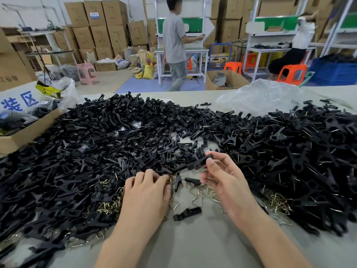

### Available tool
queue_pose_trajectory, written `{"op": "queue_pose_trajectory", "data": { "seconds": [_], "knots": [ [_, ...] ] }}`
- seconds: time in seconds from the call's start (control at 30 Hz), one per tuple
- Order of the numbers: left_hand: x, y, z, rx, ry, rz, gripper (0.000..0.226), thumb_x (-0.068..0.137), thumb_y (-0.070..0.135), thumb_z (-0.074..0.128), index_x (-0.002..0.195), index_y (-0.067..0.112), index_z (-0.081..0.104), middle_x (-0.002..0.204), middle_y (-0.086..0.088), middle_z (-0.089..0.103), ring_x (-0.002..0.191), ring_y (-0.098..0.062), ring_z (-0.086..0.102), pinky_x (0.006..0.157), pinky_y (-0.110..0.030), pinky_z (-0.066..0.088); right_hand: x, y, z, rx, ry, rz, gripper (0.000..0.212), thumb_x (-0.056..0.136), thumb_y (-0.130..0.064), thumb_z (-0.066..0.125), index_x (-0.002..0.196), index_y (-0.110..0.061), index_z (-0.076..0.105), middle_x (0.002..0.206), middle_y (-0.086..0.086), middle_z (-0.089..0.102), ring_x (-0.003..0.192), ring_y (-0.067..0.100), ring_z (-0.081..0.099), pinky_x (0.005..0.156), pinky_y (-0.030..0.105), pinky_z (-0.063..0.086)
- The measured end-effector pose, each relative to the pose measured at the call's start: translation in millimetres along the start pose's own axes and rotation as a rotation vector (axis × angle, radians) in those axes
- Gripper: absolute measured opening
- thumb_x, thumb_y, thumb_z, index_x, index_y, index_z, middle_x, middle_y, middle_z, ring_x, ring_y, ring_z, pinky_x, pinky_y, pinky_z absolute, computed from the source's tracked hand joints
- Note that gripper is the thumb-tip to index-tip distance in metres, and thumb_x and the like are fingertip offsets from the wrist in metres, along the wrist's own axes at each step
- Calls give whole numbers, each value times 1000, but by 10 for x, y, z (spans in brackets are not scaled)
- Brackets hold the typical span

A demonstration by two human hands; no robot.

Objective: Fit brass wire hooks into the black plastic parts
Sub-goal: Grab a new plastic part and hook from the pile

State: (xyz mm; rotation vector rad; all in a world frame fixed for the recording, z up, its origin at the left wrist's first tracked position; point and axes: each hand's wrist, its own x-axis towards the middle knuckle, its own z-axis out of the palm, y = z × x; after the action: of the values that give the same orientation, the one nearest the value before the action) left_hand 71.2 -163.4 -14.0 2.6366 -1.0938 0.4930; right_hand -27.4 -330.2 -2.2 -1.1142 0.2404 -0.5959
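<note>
My right hand (226, 180) holds a black plastic part (201, 162) pinched between thumb and fingers, raised a little above the table. My left hand (146, 192) lies palm down on the table, its fingertips curled among loose brass wire hooks (201, 194) at the edge of the pile; what its fingers grasp is hidden. A big heap of black plastic parts (108, 144) covers the table's left and middle. A second heap (301, 151) on the right shows wire ends sticking out. One single black part (187, 213) lies between my hands.
A cardboard box (25, 130) with dark items stands at the left edge. A crumpled clear plastic bag (260, 95) lies at the back right. More brass hooks (276, 202) lie under the right heap. Two people work at benches beyond the table.
</note>
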Motion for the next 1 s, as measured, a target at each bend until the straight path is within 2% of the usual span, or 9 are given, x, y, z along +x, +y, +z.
{"op": "queue_pose_trajectory", "data": {
  "seconds": [0.1, 0.2, 0.3, 0.47, 0.57, 0.7, 0.8, 0.9, 1.0],
  "knots": [
    [8, 0, 39, 39, 6, 12, 20, 84, 36, 77, 100, 23, 76, 90, -2, 64, 85, -29, 62, 79, -47, 49, 0, 3, 9, -2, 12, 18, 13, 83, -23, 69, 90, -30, 77, 77, -5, 67, 71, 16, 67, 69, 24, 56],
    [20, 13, 36, -49, -25, -28, 15, 93, 43, 62, 104, 34, 67, 99, 8, 59, 98, -22, 58, 92, -40, 39, 5, 22, 14, -6, 30, 41, 14, 92, -13, 66, 99, -22, 74, 77, -5, 66, 72, 18, 67, 69, 26, 57],
    [25, 40, 31, -139, -5, -8, 11, 97, 43, 55, 101, 35, 63, 98, 15, 57, 99, -17, 55, 95, -36, 35, 11, 31, 13, -12, 29, 56, 15, 92, -11, 64, 101, -20, 73, 79, -4, 68, 74, 19, 68, 69, 26, 57],
    [51, 95, -65, -321, 54, -57, 17, 100, 39, 49, 99, 35, 65, 96, 19, 59, 95, -12, 54, 88, -31, 36, 8, 33, 13, -22, 35, 35, 26, 80, -20, 69, 106, -18, 71, 84, 1, 68, 76, 19, 70, 67, 25, 57],
    [57, 106, -102, -417, 94, -83, 16, 98, 36, 51, 99, 30, 66, 94, 18, 60, 92, -11, 57, 85, -34, 44, 12, 48, 15, -55, 47, 19, 23, 88, -13, 66, 111, -17, 69, 89, 6, 65, 75, 18, 71, 68, 25, 57],
    [51, 127, -149, -620, 125, -168, 8, 95, 37, 50, 95, 37, 58, 87, 22, 62, 87, -2, 60, 78, -30, 50, 7, 44, 23, -59, 50, 41, 23, 95, -5, 62, 105, -23, 73, 85, 2, 67, 76, 18, 72, 72, 27, 59],
    [45, 119, -145, -606, 83, -176, 5, 93, 40, 48, 91, 39, 52, 82, 18, 63, 79, -2, 61, 72, -31, 52, 1, 38, 33, -29, 30, 81, 21, 95, -6, 62, 107, -21, 73, 87, 4, 68, 79, 20, 72, 75, 31, 60],
    [33, 113, -147, -470, 43, -138, 4, 94, 43, 44, 91, 40, 47, 77, 17, 61, 71, -5, 58, 65, -31, 49, -13, 24, 41, -19, -6, 111, 21, 96, -5, 61, 110, -17, 70, 87, 3, 72, 81, 19, 71, 76, 32, 60],
    [33, 121, -147, -441, 72, -71, 9, 94, 42, 45, 92, 35, 51, 86, 20, 55, 83, -4, 54, 70, -27, 46, -31, 11, 46, -23, -37, 141, 20, 97, -7, 60, 114, -15, 67, 94, 6, 73, 86, 20, 71, 80, 34, 60]
  ]
}}
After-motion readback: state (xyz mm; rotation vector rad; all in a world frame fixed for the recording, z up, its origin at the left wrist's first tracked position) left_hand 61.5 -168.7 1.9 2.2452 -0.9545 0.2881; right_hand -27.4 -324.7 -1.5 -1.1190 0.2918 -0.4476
